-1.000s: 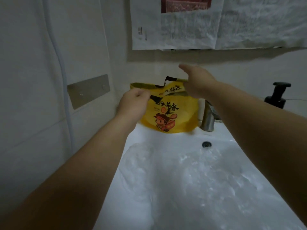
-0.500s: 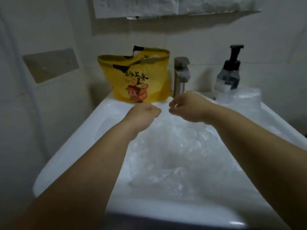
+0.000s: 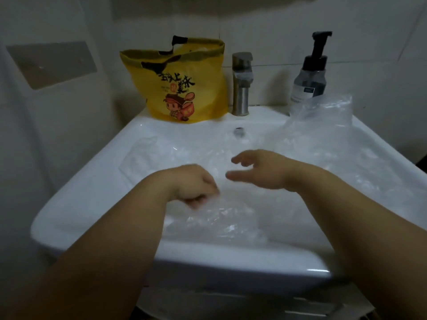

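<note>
A crumpled sheet of clear plastic (image 3: 231,222) lies across the basin of a white sink (image 3: 76,204). My left hand (image 3: 191,185) is over the basin's near middle, its fingers curled down and pinching a bunched edge of the plastic. A little further back and to the right, my right hand (image 3: 261,169) hovers just above the plastic with thumb and fingers spread, holding nothing. A yellow printed bag (image 3: 180,88) with black handles stands upright on the sink's back ledge, apart from both hands.
A steel faucet (image 3: 241,84) stands right of the yellow bag. A pump soap bottle (image 3: 309,75) is at the back right, with more clear plastic (image 3: 323,114) puffed up before it. A metal plate (image 3: 50,63) is on the left wall.
Both hands left the yellow bag on the ledge and came back down over the basin. The right hand's fingers have spread apart; the left now pinches the plastic.
</note>
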`<state>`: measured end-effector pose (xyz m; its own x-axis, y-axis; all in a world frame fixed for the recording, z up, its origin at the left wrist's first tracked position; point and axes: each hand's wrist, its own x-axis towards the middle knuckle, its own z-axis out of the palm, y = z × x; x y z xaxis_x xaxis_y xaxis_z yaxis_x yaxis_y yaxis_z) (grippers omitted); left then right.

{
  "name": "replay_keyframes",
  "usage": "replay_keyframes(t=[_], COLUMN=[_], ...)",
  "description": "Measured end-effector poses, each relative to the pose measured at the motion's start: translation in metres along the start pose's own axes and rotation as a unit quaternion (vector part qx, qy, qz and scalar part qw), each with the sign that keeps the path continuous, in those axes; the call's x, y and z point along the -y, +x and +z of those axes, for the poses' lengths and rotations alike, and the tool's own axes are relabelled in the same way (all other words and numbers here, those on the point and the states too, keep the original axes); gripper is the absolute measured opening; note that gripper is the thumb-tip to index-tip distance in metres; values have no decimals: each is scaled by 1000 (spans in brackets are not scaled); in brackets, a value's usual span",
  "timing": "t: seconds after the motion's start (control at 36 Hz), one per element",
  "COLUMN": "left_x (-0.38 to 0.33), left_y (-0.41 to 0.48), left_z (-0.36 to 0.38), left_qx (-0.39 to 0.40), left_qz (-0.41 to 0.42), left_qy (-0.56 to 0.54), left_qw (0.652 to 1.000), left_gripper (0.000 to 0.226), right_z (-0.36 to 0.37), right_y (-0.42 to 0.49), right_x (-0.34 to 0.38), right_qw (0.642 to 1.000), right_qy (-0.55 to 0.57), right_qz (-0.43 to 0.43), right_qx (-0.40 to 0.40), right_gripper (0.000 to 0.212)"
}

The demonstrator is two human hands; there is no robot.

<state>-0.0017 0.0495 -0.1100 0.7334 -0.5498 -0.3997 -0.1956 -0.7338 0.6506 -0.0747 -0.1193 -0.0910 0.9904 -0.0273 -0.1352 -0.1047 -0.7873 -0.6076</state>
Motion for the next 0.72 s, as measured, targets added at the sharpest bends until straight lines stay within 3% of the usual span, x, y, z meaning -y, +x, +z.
replay_keyframes(t=[0.08, 0.14, 0.19, 0.25, 0.31, 0.39, 0.47, 0.53, 0.58, 0.64, 0.72], left_x=[-4, -8, -12, -15, -16, -11, -8, -6, -3, -4, -9], left_y=[3, 2, 1, 0, 0, 4, 3, 4, 7, 4, -3], left_z=[-9, -14, -16, -17, -19, -23, -19, -13, -9, -8, -10], left_qx=[-98, -125, -145, -157, -176, -209, -219, -241, -321, -417, -434], left_qz=[62, 85, 89, 86, 94, 125, 135, 130, 112, 103, 157], left_qy=[-205, -329, -412, -480, -524, -470, -388, -320, -223, -153, -224], left_qw=[972, 932, 895, 859, 828, 849, 885, 907, 914, 890, 859], left_gripper=[9, 9, 12, 13, 16, 37, 76, 84, 80, 68, 39], right_z=[-7, -4, 6, 15, 16, 8, 3, 3, 3, 3, 5], right_y=[-7, -11, -5, 4, 12, 19, 21, 18, 17, 13, 11], right_x=[12, 18, 16, 13, 11, 10, 10, 13, 14, 15, 16], right_qw=[989, 984, 992, 997, 998, 956, 886, 840, 802, 786, 788], right_qy=[137, 140, 44, -59, 15, 272, 456, 540, 596, 617, 614], right_qz=[-28, -39, -46, -42, -22, -2, -6, 4, 16, 16, -9], right_qx=[44, 107, 106, 25, -50, -108, -82, -56, -38, -36, -35], right_gripper=[85, 86, 63, 35, 23, 12, 16, 13, 17, 19, 15])
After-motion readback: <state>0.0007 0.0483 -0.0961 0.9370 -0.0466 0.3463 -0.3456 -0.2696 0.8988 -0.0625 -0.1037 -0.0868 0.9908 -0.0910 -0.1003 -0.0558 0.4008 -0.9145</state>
